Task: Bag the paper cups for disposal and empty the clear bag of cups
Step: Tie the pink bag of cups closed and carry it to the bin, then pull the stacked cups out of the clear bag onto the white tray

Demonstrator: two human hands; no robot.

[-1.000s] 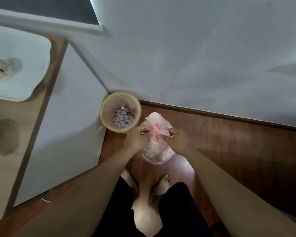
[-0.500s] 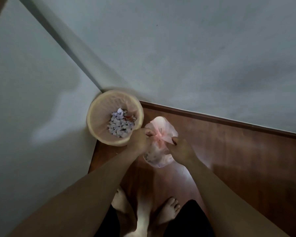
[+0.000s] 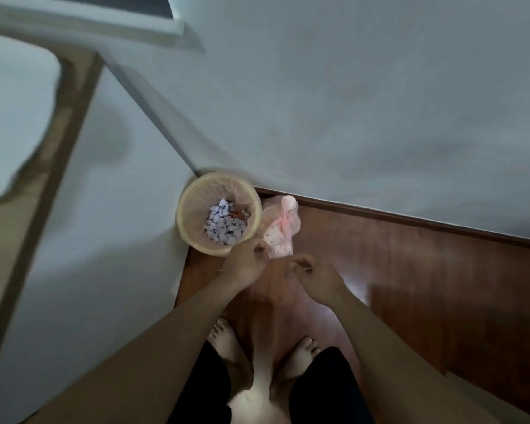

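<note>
A tied pink plastic bag (image 3: pixel 280 231) lies on the wooden floor against the wall, right beside a round beige wastebasket (image 3: pixel 190 200) that holds several crumpled pale paper pieces. My left hand (image 3: pixel 247 261) hovers at the bag's lower edge, its fingertips pinched close to the plastic; I cannot tell if they still touch it. My right hand (image 3: pixel 315 278) is a little to the right and below the bag, fingers loosely apart, holding nothing.
White walls meet in a corner behind the wastebasket. A wooden counter edge (image 3: pixel 52 166) with a white basin runs at the left. My bare feet (image 3: pixel 263 350) stand on the brown floor (image 3: pixel 410 286) below the hands.
Both hands held the knotted bag up before. Now the bag rests on the floor beside the basket, the right hand has let go and both hands have drawn back toward me.
</note>
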